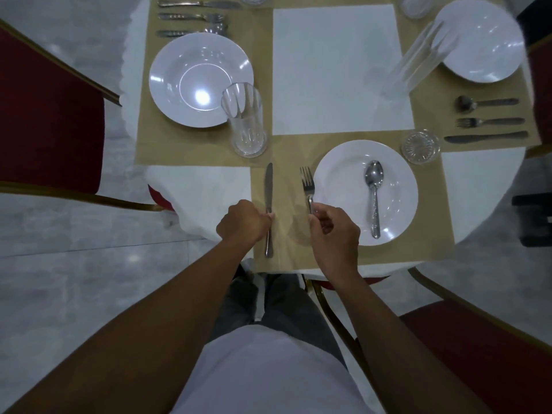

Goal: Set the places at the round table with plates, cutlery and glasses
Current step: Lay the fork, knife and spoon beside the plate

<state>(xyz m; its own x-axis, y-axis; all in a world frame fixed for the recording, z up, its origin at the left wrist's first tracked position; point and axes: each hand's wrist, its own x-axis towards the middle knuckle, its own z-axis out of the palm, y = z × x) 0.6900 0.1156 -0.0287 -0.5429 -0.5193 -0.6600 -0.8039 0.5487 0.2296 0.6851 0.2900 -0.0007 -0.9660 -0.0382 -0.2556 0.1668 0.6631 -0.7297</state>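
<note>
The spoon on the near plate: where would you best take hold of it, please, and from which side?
Pinch the spoon by the near end of its handle, from above, coming in from the person's side. It lies flat on the plate, bowl pointing away, handle reaching the near rim. The right hand is closest but holds the fork.

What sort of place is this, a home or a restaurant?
Likely a restaurant or banquet hall: a round table with several identical settings of white plates, cutlery and glasses, and red chairs with gold frames.
</note>
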